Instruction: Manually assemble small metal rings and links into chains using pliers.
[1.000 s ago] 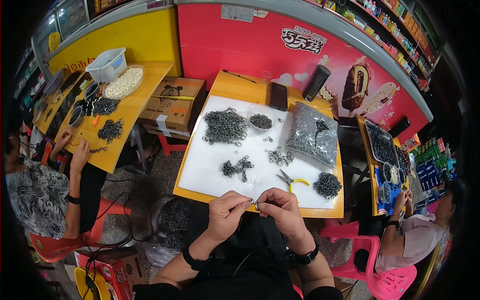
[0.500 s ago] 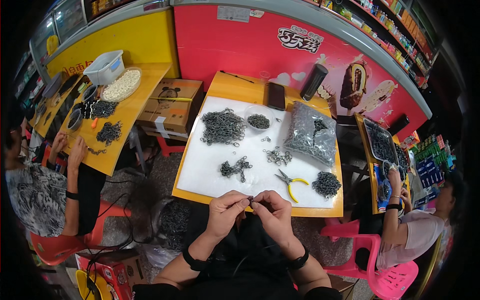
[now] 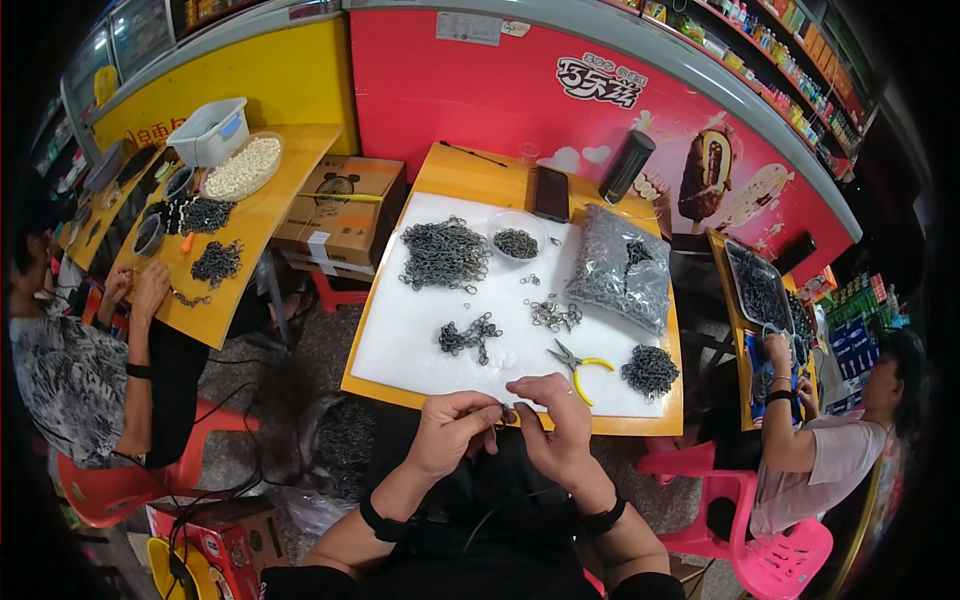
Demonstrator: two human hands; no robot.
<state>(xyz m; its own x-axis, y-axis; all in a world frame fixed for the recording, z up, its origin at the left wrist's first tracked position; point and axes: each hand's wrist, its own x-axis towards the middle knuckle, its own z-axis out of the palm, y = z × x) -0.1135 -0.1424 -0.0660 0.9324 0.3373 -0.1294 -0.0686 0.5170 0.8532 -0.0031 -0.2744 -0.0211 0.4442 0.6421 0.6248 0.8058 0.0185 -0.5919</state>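
My left hand [image 3: 452, 432] is closed in a pinch at the table's near edge, holding a small dark piece [image 3: 509, 412] that looks like a metal chain link. Close beside it, my right hand [image 3: 556, 425] has its thumb and index finger apart; the thumb is by the piece. Its other fingers are partly hidden. On the white sheet [image 3: 400, 345] lie a small pile of linked chain [image 3: 470, 337], loose links [image 3: 555, 315], yellow-handled pliers [image 3: 581, 370] and a heap of chain [image 3: 650, 371].
Farther back are a large chain pile [image 3: 445, 252], a bowl of small metal parts [image 3: 516, 243], a clear bag of dark parts [image 3: 620, 268], a phone [image 3: 551, 193] and a black cylinder [image 3: 627, 165]. People work at the left table [image 3: 275, 215] and on the right, by a pink chair [image 3: 790, 555].
My right thumb and index finger have parted from their pinch, and the index finger has lifted. My left hand keeps its pinch. The person on the right has turned slightly.
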